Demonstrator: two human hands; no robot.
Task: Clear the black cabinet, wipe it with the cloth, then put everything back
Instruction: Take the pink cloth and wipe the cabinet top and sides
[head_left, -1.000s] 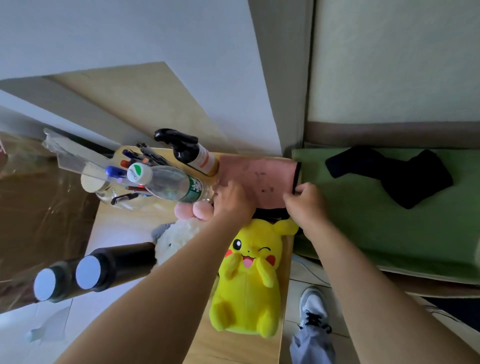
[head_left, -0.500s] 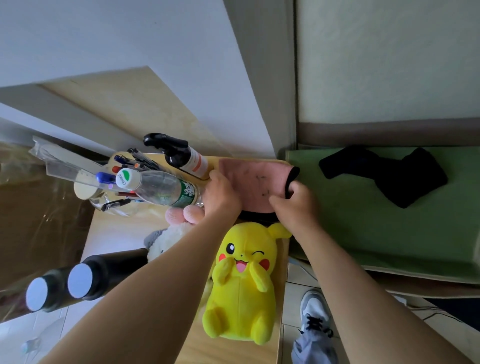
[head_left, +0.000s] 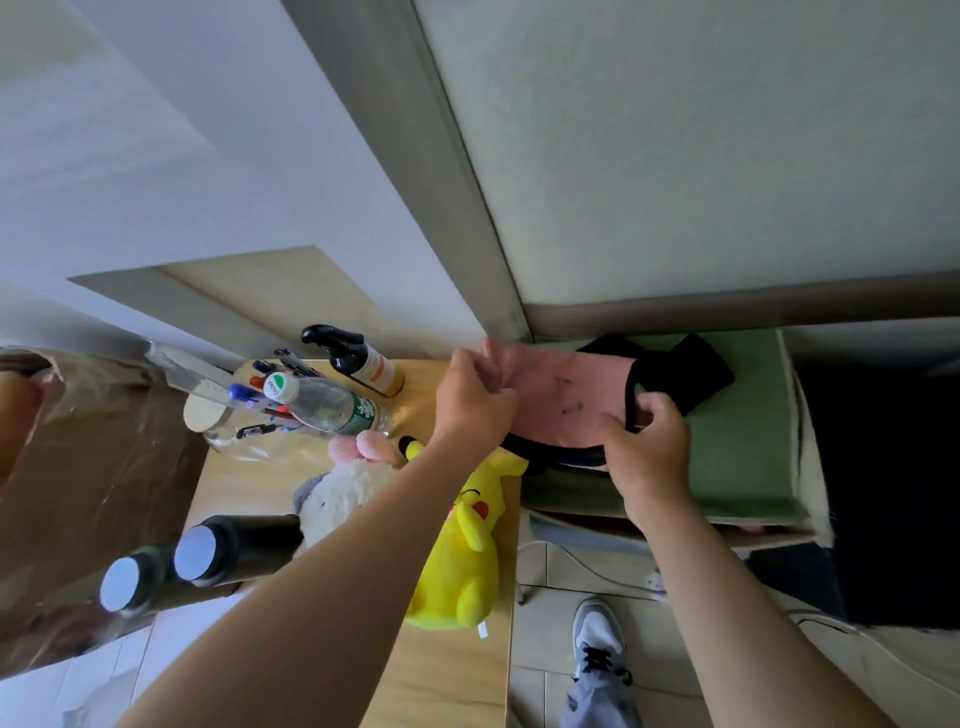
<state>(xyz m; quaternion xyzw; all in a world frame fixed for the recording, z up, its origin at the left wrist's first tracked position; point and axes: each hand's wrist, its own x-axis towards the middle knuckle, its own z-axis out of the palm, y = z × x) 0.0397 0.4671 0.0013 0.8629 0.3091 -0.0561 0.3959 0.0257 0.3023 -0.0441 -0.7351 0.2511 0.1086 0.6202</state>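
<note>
A pink cloth with a black edge (head_left: 563, 402) hangs lifted between my two hands, above the gap between the wooden top (head_left: 447, 670) and the green surface (head_left: 737, 457). My left hand (head_left: 470, 405) grips its left end with curled fingers. My right hand (head_left: 647, 447) pinches its right, black-trimmed edge. On the wooden top stand a black-capped spray bottle (head_left: 363, 361), a clear water bottle (head_left: 324, 408), a jar of pens (head_left: 249, 410) and two dark cylinders (head_left: 208, 551). A yellow plush (head_left: 462, 551) and a white plush (head_left: 343, 491) lie under my left arm.
A black garment (head_left: 691, 371) lies on the green surface behind the cloth. A brown plastic-wrapped panel (head_left: 88, 493) borders the left side. Tiled floor, a cable and my grey shoe (head_left: 597, 639) are below. A wall corner rises directly behind.
Both hands have lifted the pink cloth off the wooden top and carried it to the right, over the green surface. The view has swung right and up.
</note>
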